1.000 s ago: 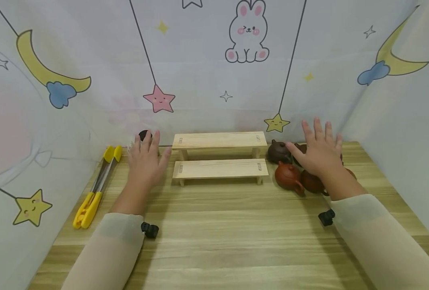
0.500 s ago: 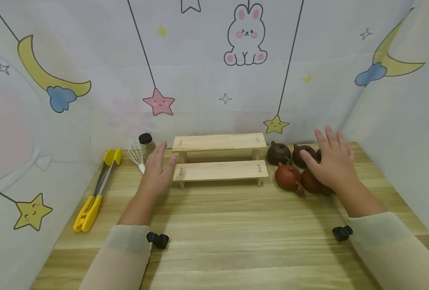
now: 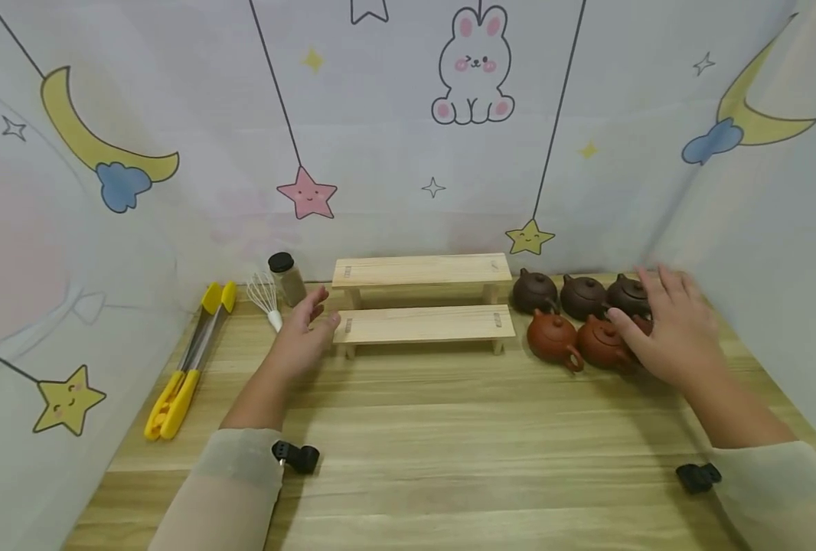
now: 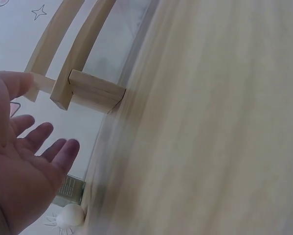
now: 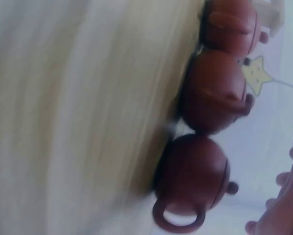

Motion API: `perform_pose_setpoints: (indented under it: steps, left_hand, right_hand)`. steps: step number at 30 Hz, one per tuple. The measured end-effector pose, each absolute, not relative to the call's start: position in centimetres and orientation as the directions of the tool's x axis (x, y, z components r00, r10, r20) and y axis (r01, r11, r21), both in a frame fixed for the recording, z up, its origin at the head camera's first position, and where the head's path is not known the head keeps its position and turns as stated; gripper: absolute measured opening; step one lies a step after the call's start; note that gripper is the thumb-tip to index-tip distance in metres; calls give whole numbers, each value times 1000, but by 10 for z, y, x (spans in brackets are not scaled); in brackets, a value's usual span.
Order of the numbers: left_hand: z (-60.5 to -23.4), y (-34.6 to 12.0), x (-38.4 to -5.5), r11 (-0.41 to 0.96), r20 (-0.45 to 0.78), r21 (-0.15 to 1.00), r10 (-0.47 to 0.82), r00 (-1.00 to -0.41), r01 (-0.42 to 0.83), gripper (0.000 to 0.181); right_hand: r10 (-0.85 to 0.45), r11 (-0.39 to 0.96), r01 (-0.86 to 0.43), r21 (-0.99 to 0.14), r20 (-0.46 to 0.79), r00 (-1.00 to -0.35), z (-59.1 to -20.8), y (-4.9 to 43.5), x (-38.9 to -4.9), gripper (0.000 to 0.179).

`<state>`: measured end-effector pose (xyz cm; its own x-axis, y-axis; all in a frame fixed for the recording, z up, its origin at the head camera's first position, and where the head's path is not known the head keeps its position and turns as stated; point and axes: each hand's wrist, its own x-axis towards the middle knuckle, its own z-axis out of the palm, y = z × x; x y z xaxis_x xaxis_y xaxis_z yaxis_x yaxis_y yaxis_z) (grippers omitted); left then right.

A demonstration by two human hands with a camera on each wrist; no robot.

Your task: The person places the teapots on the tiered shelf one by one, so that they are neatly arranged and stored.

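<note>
My left hand (image 3: 303,337) hovers by the left end of the lower wooden shelf (image 3: 422,324), fingers loosely bent and holding nothing. The left wrist view shows that hand (image 4: 24,166) beside the shelf end (image 4: 95,90); whether it touches cannot be told. Over the right end of the teapots, my right hand (image 3: 677,337) is spread with nothing in it. Behind stand three dark brown teapots (image 3: 583,297); in front are three reddish ones (image 3: 551,337), the last mostly hidden by the hand. The right wrist view shows the reddish teapots (image 5: 192,169) in a row.
A higher wooden shelf (image 3: 422,270) stands behind the lower one. At the left lie yellow-handled tongs (image 3: 190,360) and a white-handled whisk (image 3: 265,298), next to a jar (image 3: 287,279) with a black lid. A printed cloth (image 3: 380,138) hangs behind the wooden table (image 3: 449,444).
My right hand has moved right and toward me, uncovering more teapots. My left hand has moved right and toward me, its fingers bending more, so the whisk and jar now show.
</note>
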<state>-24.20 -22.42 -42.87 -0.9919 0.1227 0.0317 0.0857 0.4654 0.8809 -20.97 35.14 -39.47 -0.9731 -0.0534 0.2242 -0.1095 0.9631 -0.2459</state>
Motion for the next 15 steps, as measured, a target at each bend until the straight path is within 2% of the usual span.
perform_pose_setpoints:
  steps: [7, 15]
  left_hand:
    - [-430, -223, -242, 342, -48, 939, 212, -976, 28, 72]
    - [-432, -224, -243, 347, -130, 937, 223, -966, -45, 68]
  right_hand:
    - [-47, 931, -135, -338, 255, -966, -399, 371, -201, 89]
    - [-51, 883, -161, -440, 251, -967, -407, 386, -197, 90]
